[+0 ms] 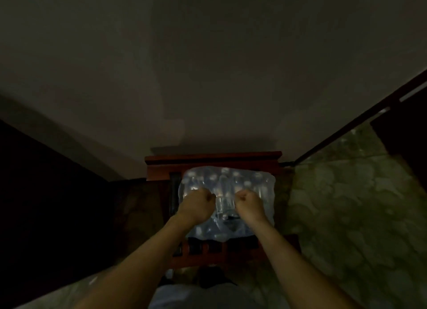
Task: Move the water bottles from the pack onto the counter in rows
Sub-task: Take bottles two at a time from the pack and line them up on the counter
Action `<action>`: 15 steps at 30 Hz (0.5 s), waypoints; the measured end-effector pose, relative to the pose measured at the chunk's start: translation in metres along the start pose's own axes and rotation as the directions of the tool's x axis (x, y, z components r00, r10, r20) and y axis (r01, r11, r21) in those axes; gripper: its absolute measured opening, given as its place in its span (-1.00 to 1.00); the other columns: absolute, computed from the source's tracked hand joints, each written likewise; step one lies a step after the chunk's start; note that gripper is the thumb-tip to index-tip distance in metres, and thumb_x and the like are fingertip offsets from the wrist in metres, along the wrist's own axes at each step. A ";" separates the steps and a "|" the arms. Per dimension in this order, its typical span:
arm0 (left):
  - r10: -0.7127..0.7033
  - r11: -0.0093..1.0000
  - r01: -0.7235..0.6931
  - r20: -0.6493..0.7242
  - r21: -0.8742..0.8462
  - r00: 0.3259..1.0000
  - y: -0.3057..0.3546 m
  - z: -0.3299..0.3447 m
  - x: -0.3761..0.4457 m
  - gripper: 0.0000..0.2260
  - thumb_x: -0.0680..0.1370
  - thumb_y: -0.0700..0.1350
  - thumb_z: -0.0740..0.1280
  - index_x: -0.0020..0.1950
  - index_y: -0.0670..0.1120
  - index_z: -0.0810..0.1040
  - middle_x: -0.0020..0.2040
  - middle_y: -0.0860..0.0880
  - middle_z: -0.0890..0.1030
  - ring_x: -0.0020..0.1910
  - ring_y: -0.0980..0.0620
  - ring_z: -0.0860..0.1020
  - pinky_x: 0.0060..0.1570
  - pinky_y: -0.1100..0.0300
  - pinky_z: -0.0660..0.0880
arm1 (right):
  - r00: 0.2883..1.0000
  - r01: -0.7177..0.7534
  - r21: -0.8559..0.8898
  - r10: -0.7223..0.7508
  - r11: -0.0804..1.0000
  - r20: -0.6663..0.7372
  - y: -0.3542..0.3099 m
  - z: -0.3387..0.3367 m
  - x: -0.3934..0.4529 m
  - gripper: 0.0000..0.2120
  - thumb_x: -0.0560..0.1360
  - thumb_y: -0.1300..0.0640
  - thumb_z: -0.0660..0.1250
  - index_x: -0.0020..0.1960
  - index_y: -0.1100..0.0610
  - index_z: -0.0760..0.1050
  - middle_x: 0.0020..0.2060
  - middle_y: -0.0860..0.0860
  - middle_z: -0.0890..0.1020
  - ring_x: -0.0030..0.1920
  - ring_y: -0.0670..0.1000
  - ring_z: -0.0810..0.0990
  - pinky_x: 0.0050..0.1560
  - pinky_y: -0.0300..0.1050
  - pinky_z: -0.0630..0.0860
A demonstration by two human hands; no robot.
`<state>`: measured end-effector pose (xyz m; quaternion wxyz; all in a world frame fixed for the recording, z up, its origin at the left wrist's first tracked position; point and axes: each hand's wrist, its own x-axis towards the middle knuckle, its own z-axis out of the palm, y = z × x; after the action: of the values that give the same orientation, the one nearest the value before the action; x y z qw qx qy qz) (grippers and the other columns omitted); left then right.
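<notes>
Pack, crinkled clear plastic, fists gripping

Bottles blurred under dim wrap

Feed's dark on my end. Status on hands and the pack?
Left hand and right hand both fisted, gripping plastic wrap on top of the bottle pack. Pack sits on wooden chair, bottles inside. Nothing blocking.
</notes>
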<state>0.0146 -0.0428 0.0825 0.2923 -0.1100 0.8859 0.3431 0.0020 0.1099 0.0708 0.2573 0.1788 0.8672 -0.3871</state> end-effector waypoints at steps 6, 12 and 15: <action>-0.124 0.992 0.125 0.062 -0.017 0.990 -0.004 0.052 0.028 -0.70 0.63 -0.15 0.12 -0.07 -0.30 0.58 -0.07 -0.24 0.65 -0.23 0.01 0.49 -0.22 0.17 0.40 | 0.976 -0.105 -0.090 0.120 0.990 0.183 0.044 0.025 0.035 -0.81 0.56 0.17 0.17 0.06 0.20 0.52 -0.11 0.11 0.59 -0.19 -0.01 0.51 -0.22 -0.17 0.40; -0.235 0.966 0.251 0.206 -0.056 0.950 -0.027 0.089 0.060 -0.68 0.65 -0.11 0.13 0.34 -0.21 0.46 0.29 -0.22 0.52 0.20 -0.13 0.52 -0.01 0.21 0.35 | 0.963 -0.082 -0.077 0.099 0.994 0.251 0.062 0.065 0.058 -0.73 0.54 0.20 0.26 0.21 0.24 0.47 0.14 0.20 0.59 0.02 0.08 0.59 -0.01 -0.09 0.54; -0.233 0.953 0.267 0.215 -0.146 0.948 -0.038 0.101 0.073 -0.64 0.62 -0.11 0.19 0.40 -0.18 0.39 0.35 -0.23 0.46 0.27 -0.16 0.49 0.23 0.08 0.45 | 0.978 -0.090 -0.067 0.101 0.994 0.180 0.063 0.078 0.073 -0.62 0.52 0.22 0.28 0.32 0.25 0.37 0.22 0.23 0.52 0.20 0.20 0.54 0.19 0.05 0.53</action>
<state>0.0154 -0.0025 -0.0418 0.4083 -0.2124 0.7986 0.3879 -0.0006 0.0985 -0.0520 0.3595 0.1760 0.8412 -0.3635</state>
